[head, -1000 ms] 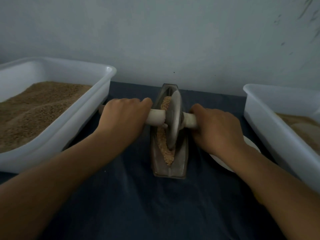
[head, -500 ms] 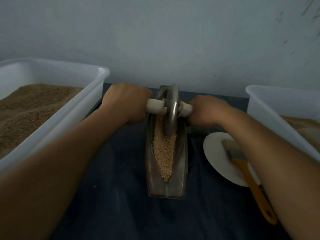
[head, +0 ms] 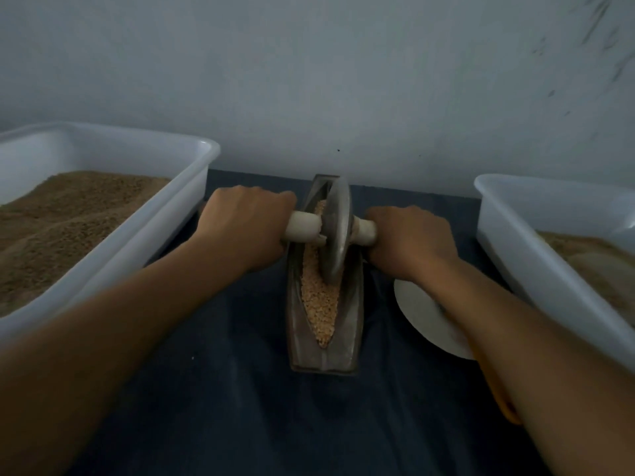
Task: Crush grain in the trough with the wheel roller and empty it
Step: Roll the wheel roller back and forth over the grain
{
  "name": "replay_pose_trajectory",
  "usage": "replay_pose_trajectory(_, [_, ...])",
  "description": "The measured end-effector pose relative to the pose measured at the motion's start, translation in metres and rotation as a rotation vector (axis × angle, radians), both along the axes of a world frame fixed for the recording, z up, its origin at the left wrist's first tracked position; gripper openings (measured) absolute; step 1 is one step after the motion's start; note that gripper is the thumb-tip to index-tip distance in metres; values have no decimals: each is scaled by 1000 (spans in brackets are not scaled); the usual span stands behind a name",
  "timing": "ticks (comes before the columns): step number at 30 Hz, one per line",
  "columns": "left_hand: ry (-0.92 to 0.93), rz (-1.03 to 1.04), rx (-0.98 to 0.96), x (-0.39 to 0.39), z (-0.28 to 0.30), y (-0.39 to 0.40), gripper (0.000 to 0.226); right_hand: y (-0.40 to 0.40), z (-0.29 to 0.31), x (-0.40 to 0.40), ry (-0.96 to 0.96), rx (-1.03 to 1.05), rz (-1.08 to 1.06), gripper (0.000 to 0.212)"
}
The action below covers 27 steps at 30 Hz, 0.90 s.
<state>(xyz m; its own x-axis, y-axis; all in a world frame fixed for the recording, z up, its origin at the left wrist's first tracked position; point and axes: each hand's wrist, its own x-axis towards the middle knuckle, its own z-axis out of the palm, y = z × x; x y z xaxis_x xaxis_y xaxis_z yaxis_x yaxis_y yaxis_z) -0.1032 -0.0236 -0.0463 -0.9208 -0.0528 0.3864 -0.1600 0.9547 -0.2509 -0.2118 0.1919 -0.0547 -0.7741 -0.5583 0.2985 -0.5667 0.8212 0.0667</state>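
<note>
A scuffed pale wall (head: 343,80) stands behind the dim, dark-clothed table (head: 240,407).

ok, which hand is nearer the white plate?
Right. The right hand grips the roller handle just beyond the white plate, its forearm crossing over it. The left hand is across the trough, on the other handle.

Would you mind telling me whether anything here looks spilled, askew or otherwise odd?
Nothing stands out: the grain lies inside the trough, none visibly on the cloth, and the wheel roller stands in the groove.
</note>
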Motion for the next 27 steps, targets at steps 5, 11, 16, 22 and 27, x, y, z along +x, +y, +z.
replay_pose_trajectory(5, [19, -1, -32, 25, 2, 9, 42, 13, -12, 29, 78, -119, 16, 18])
replay_pose_trajectory(11, [99, -25, -58, 51, 7, 22, 44, 28, -12, 61, 115, -180, 90, 20])
replay_pose_trajectory(16, [77, -15, -13, 56, 2, 20, 46, 29, -7, 66, 212, -109, 118, 22])
replay_pose_trajectory(22, [21, 41, 42, 33, -6, 12, 41, 13, 1, 37, 107, -20, 36, 20])
replay_pose_trajectory(27, [15, 76, 30, 8, -2, 7, 28, -1, 5, 5, -49, 45, -7, 17])
